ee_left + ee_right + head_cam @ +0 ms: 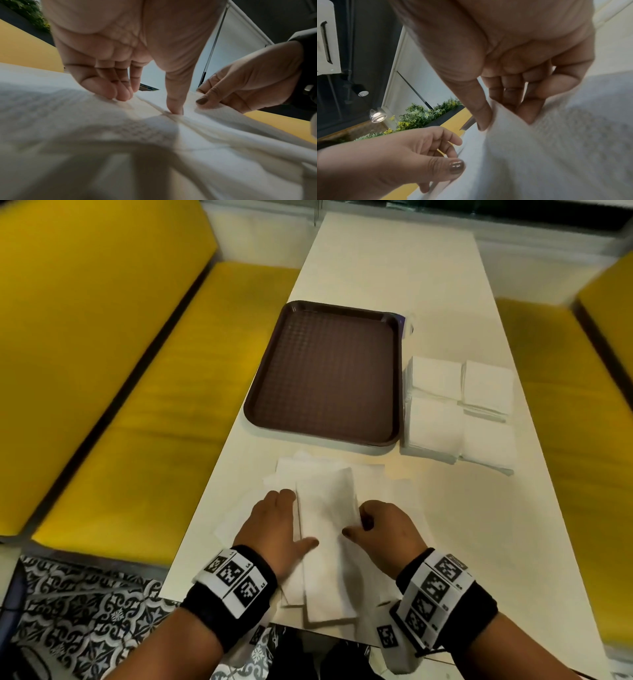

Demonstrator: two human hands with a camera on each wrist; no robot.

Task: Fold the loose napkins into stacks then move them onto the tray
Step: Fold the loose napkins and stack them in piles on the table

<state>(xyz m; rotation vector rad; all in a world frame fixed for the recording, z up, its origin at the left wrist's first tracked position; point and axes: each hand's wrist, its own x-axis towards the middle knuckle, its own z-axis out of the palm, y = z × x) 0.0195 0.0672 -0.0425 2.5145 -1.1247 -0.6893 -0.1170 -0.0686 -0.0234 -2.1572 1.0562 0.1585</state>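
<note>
A long folded white napkin (325, 515) lies on a pile of loose napkins (239, 529) at the table's near edge. My left hand (284, 518) rests on the pile, thumb pressing the folded napkin's left edge; in the left wrist view the left hand (149, 100) has fingertips and thumb down on the napkin (214, 121). My right hand (361, 522) pinches the napkin's right edge; the right wrist view shows the right hand (505, 119) with thumb and fingers closed on the napkin (539, 155). A brown tray (255, 402) sits beyond with nothing on it.
Several stacks of folded napkins (459, 409) stand right of the tray. The white table (394, 268) runs away from me between yellow bench seats (137, 405) on both sides. A patterned floor (85, 611) shows at the lower left.
</note>
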